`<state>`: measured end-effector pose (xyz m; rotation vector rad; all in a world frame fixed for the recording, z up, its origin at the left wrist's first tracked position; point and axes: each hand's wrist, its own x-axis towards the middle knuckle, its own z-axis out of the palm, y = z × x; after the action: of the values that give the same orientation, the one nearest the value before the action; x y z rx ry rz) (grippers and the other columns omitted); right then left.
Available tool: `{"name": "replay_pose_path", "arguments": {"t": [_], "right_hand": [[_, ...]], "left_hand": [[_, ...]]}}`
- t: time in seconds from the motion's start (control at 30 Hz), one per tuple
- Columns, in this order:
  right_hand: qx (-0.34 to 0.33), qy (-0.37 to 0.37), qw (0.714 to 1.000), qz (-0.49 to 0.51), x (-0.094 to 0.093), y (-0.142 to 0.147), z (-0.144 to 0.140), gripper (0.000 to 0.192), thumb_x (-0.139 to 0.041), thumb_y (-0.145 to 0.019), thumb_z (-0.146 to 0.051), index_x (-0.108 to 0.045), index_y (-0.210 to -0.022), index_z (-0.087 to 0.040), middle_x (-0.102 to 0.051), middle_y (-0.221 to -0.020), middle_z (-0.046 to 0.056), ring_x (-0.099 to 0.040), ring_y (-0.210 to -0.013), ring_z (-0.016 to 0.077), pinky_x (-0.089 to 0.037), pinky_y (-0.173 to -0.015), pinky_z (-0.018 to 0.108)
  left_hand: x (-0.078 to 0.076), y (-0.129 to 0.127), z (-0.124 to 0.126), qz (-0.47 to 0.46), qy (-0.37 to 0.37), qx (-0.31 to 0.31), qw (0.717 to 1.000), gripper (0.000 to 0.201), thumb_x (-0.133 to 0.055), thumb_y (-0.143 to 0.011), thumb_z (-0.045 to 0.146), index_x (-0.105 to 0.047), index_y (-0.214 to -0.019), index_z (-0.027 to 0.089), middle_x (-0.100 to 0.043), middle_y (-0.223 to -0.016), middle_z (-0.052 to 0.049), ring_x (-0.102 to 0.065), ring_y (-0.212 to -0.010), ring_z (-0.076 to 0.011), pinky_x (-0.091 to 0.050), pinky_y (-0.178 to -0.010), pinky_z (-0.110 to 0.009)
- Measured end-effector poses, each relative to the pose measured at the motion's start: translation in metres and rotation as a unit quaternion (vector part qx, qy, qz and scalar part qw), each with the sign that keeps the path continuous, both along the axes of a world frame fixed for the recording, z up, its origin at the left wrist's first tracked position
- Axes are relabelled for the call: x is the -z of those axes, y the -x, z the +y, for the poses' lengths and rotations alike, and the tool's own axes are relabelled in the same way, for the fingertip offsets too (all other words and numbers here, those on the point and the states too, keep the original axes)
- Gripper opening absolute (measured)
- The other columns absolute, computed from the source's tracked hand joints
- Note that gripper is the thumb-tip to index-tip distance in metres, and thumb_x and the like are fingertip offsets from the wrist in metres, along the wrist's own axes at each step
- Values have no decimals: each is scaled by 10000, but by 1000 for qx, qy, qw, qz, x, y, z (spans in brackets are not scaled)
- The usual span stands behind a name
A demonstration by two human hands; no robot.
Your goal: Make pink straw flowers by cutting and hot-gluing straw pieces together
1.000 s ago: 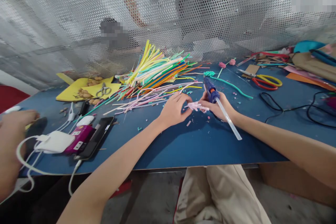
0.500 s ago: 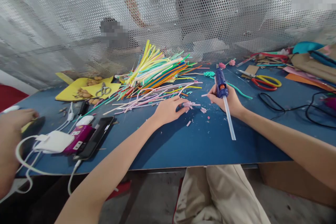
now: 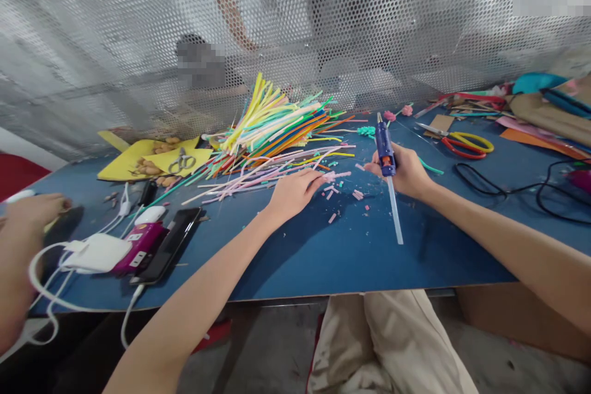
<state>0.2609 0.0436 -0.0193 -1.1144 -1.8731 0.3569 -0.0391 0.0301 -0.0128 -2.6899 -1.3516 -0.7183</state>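
Note:
My left hand [image 3: 295, 196] is closed in a pinch on a small pale-pink foam-like cluster [image 3: 336, 177] just above the table. Beneath it lie several short cut pink pieces [image 3: 329, 191]. My right hand [image 3: 406, 171] is wrapped round a dark blue glue gun [image 3: 384, 146], whose nozzle points away from me. A long clear glue stick [image 3: 395, 212] sticks out of its back end towards me. By the right fingertips is a short pink piece [image 3: 359, 166]; whether they grip it I cannot tell.
Long coloured strips [image 3: 277, 126] are heaped at the back centre. To the right lie red-and-yellow scissors [image 3: 466, 141] and a black cable [image 3: 489, 188]. A phone [image 3: 170, 246] and a purple power strip [image 3: 141, 246] are on the left, beside another person's hand [image 3: 39, 212].
Several pink pieces that were at my left fingertips now lie on the table below. The left fingers have closed closer together, and the glue gun's stick has swung a little to the left.

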Motion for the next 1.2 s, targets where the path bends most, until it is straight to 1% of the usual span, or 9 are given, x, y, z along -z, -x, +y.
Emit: {"name": "replay_pose_path", "arguments": {"t": [0.2, 0.3, 0.37, 0.47, 0.53, 0.67, 0.77, 0.97, 1.2], "right_hand": [[-86, -77, 992, -45, -19, -11, -6, 304, -678, -865, -540, -670, -890, -237, -685, -1019, 87, -653, -899, 239, -520, -819, 384], [-129, -79, 987, -52, -22, -20, -7, 346, -672, -854, -570, -672, -905, -228, -698, -855, 56, -645, -724, 195, -498, -690, 340], [-144, -72, 985, -66, -22, -26, -6, 365, -676, -849, -584, -662, -896, -223, -658, -694, 13, -573, -562, 148, -439, -574, 306], [-146, -82, 981, -103, -19, -30, -5, 344, -696, -852, -565, -634, -839, -227, -577, -570, -32, -484, -472, 112, -382, -520, 282], [-157, -81, 975, -131, -17, -30, -3, 335, -683, -868, -560, -621, -826, -234, -564, -569, -38, -481, -482, 111, -380, -528, 275], [-192, -88, 965, -154, -14, -24, -3, 381, -650, -877, -612, -640, -875, -232, -667, -735, 15, -593, -632, 149, -435, -617, 286], [-210, -107, 960, -152, -14, -19, -6, 397, -641, -880, -619, -637, -876, -223, -691, -818, 43, -612, -694, 164, -447, -661, 298], [-177, -147, 952, -204, -12, -12, -10, 411, -633, -887, -607, -599, -758, -219, -619, -684, 25, -568, -650, 163, -398, -651, 304], [-161, -202, 945, -200, -7, -9, -10, 387, -669, -880, -558, -587, -763, -199, -579, -633, 7, -528, -592, 144, -353, -599, 297]], "left_hand": [[-2, 2, 0, -30, -14, 2, 999, 390, -445, -1051, 481, -733, -1150, 239, -762, -1100, -45, -713, -958, -196, -548, -831, -303], [-2, 3, 1, -46, -12, 11, 999, 373, -478, -1038, 491, -737, -1151, 246, -766, -1116, -31, -714, -912, -184, -543, -852, -312], [-2, 3, 2, -50, -5, 13, 999, 376, -487, -1031, 505, -740, -1146, 251, -770, -1103, -24, -713, -881, -179, -540, -833, -310], [-1, 2, 1, -49, 1, 8, 999, 385, -494, -1024, 523, -746, -1135, 254, -775, -1063, -20, -711, -837, -174, -530, -780, -300], [-1, 1, 0, -51, -3, 5, 999, 378, -500, -1022, 525, -749, -1121, 258, -777, -1038, -17, -706, -815, -170, -520, -747, -294], [-1, 0, -3, -71, -18, 11, 997, 360, -519, -1018, 515, -745, -1112, 252, -778, -1019, -21, -695, -790, -162, -517, -744, -295], [-1, -1, -4, -78, -37, 27, 996, 345, -540, -1013, 504, -743, -1107, 242, -777, -981, -13, -682, -750, -150, -523, -762, -301], [-1, -2, -4, -93, -79, 37, 992, 299, -585, -999, 466, -750, -1066, 226, -784, -982, -18, -713, -830, -157, -524, -839, -300], [-2, -3, -6, -100, -62, 44, 992, 297, -594, -995, 460, -754, -1076, 223, -787, -1012, -26, -717, -826, -144, -520, -791, -264]]}}
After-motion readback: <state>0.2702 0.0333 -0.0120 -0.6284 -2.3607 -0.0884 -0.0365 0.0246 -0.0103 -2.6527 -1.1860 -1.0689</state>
